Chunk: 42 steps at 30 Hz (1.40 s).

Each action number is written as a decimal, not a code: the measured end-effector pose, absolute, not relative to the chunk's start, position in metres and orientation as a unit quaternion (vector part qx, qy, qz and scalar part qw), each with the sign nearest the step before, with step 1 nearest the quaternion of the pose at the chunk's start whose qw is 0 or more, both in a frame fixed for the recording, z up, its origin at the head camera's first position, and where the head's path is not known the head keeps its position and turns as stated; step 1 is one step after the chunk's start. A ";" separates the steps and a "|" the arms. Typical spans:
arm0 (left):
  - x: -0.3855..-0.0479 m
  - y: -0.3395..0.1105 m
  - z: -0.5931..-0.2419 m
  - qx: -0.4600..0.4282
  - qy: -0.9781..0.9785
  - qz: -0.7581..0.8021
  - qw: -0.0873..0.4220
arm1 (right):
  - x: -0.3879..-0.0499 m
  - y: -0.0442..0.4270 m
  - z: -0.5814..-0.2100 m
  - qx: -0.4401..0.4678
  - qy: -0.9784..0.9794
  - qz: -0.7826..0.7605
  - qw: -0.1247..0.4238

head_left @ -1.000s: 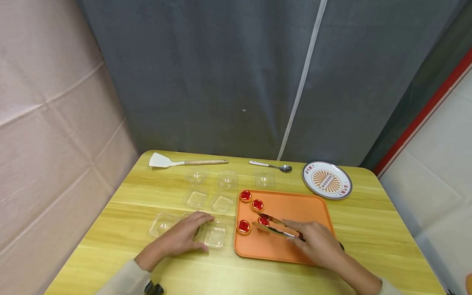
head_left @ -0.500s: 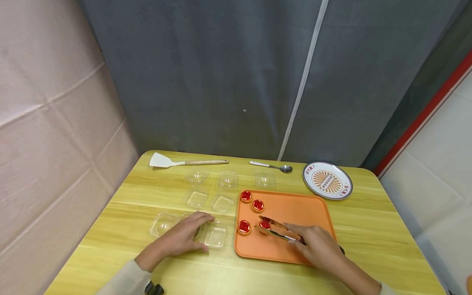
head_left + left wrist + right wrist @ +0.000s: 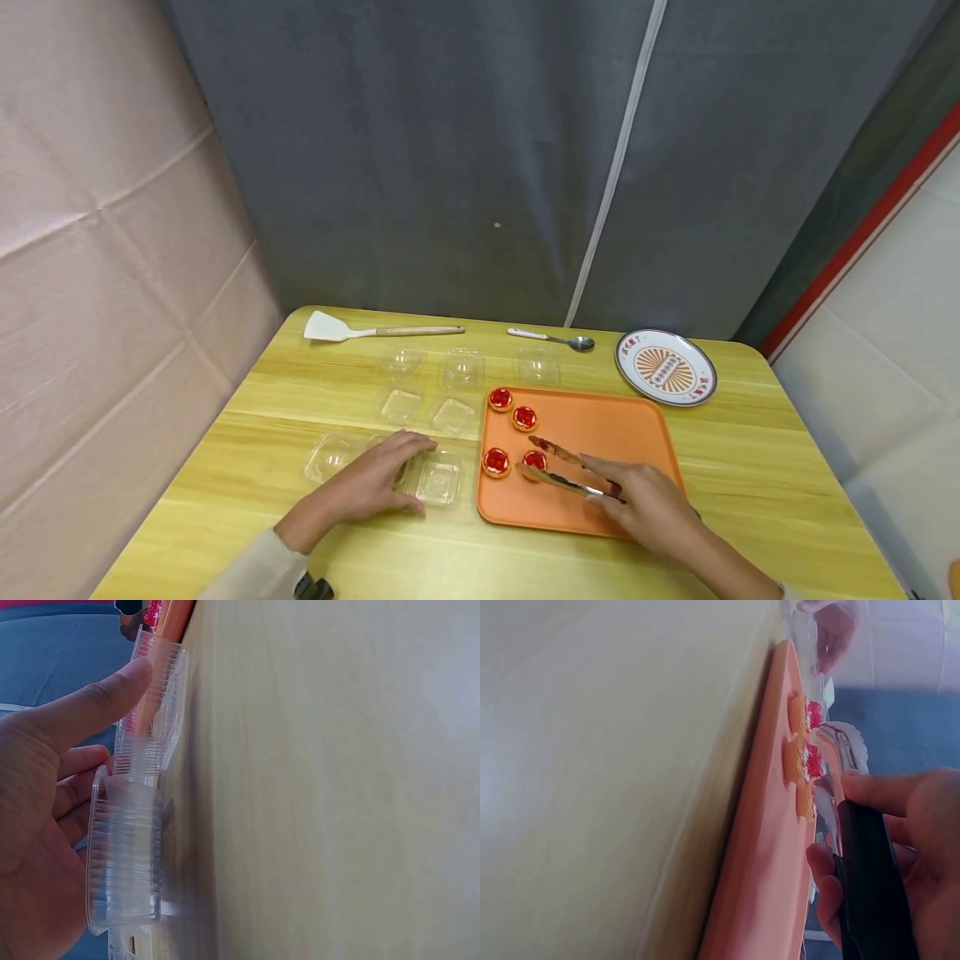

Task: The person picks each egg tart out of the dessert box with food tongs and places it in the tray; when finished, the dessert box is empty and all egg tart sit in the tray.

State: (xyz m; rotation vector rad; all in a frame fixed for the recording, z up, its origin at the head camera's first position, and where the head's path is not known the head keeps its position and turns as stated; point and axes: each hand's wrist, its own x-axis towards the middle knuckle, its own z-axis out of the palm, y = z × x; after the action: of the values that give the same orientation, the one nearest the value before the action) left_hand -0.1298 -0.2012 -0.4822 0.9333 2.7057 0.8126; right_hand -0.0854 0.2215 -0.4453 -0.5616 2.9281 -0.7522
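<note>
My right hand [image 3: 648,504] grips metal tongs [image 3: 570,483] with black handles, seen closer in the right wrist view. Their arms are spread on either side of a small red-topped tart [image 3: 535,460] on an orange tray [image 3: 607,425]. Another tart [image 3: 496,462] lies just to the left, and two more, one of them this tart [image 3: 524,418], sit farther back on the tray. My left hand [image 3: 371,479] is held loosely over clear plastic boxes, with its thumb beside an open box [image 3: 438,479]. In the left wrist view, its fingers are partly hidden behind a ribbed box [image 3: 126,855].
More clear plastic containers [image 3: 462,367] stand behind the left hand. Along the table's back lie a white spatula [image 3: 330,327] with a wooden handle, a spoon [image 3: 580,342] and a patterned plate [image 3: 666,367]. A grey curtain [image 3: 450,167] hangs behind the table.
The tongs' tips have spread wider around the front right tart. That tart shifted slightly right, then back left. The left hand has stayed in place.
</note>
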 end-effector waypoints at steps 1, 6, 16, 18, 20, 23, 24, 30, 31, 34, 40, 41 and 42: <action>-0.130 -0.201 -0.482 0.313 0.906 0.273 0.084 | -0.085 0.224 -0.445 -0.179 0.951 -0.250 0.033; -0.130 -0.202 -0.483 0.312 0.905 0.275 0.085 | -0.082 0.240 -0.443 -0.142 0.950 -0.277 0.032; -0.130 -0.201 -0.483 0.313 0.906 0.274 0.084 | -0.073 0.287 -0.449 -0.045 0.956 -0.291 0.013; -0.130 -0.201 -0.483 0.313 0.905 0.274 0.083 | -0.071 0.298 -0.450 -0.014 0.953 -0.302 0.032; -0.130 -0.201 -0.484 0.314 0.906 0.273 0.082 | -0.069 0.309 -0.451 0.021 0.949 -0.311 0.056; -0.130 -0.201 -0.484 0.315 0.906 0.272 0.081 | -0.067 0.326 -0.453 0.063 0.937 -0.332 0.088; -0.130 -0.201 -0.484 0.315 0.906 0.272 0.081 | -0.067 0.331 -0.454 0.078 0.933 -0.337 0.096; -0.130 -0.201 -0.484 0.315 0.906 0.271 0.077 | -0.065 0.360 -0.464 0.122 0.929 -0.332 0.106; -0.130 -0.201 -0.484 0.315 0.906 0.272 0.076 | -0.064 0.363 -0.466 0.127 0.932 -0.323 0.102; -0.130 -0.201 -0.484 0.314 0.906 0.273 0.078 | -0.062 0.372 -0.472 0.147 0.937 -0.304 0.088; -0.129 -0.201 -0.483 0.312 0.906 0.276 0.077 | -0.057 0.380 -0.487 0.170 0.941 -0.287 0.057; -0.129 -0.201 -0.483 0.312 0.906 0.276 0.077 | -0.057 0.380 -0.489 0.170 0.942 -0.284 0.056; -0.129 -0.201 -0.483 0.312 0.905 0.277 0.077 | -0.057 0.380 -0.491 0.170 0.942 -0.282 0.058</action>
State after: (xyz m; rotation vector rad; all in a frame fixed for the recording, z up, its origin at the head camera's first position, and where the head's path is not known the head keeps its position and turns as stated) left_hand -0.1294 -0.2007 -0.4831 0.9358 2.7127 0.8307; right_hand -0.0567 0.3802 -0.4908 0.5155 2.8555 -0.8560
